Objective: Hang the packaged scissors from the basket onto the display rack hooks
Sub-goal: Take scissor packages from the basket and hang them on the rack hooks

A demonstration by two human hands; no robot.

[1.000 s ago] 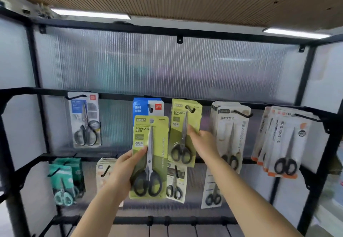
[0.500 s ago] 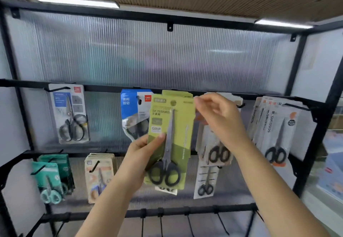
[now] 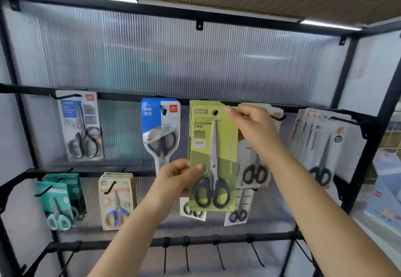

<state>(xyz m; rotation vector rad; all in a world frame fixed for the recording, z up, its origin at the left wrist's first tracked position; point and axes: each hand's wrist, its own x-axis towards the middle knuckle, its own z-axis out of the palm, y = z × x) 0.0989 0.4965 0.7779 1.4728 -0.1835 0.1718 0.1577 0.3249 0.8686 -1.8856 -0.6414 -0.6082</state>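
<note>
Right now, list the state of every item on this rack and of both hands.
green pack: held at top rail, hole on hook tip
left hand: pinches pack's lower left edge
right hand: pinches pack's top right corner
blue pack: hanging
teal packs: hanging
bottom hooks: bare

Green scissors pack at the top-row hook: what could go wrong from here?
1. The green scissors pack is held only by pinches: right hand at its top corner, left hand at its lower edge. It may twist or drop if the hang hole isn't fully on the hook.
2. More green packs hang behind it, so it could sit near the tip and slide off.
3. The blue scissors pack hangs close on its left and may get knocked.
</note>
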